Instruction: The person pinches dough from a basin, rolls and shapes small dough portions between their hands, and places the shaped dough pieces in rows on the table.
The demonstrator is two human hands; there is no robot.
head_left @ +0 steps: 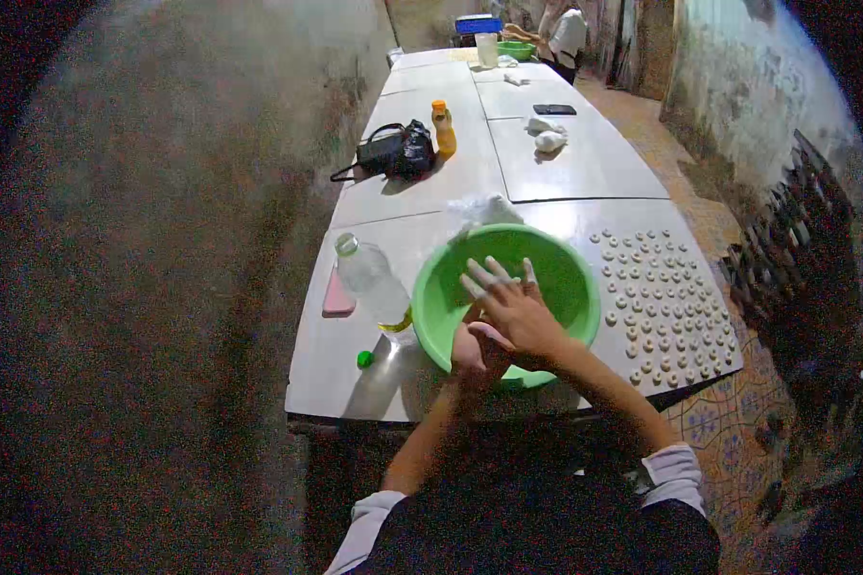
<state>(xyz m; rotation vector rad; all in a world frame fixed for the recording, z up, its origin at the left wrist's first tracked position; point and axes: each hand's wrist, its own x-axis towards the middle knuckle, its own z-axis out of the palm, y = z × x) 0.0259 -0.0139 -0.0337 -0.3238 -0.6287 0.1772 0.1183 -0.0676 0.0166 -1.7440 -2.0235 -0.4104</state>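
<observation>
Over the green basin (594,297), my right hand (520,314) lies across my left hand (477,353), palm towards palm. The right fingers are stretched out and spread, with whitish residue on them. Most of the left fingers are hidden beneath, and whether anything sits between the palms does not show. Rows of small pale rings (664,310), which look like dough, cover the table to the right of the basin. Left of it stands a clear bottle (369,278) without a cap, a little yellow liquid at its bottom. Near the bottle lies a green cap (365,358).
A pink phone-like slab (338,295) lies behind the bottle. Farther along the white table (431,86) are a black bag (393,153), an orange-capped bottle (443,129), white bundles (549,141) and a dark phone (554,110). Another person (561,38) is at the far end.
</observation>
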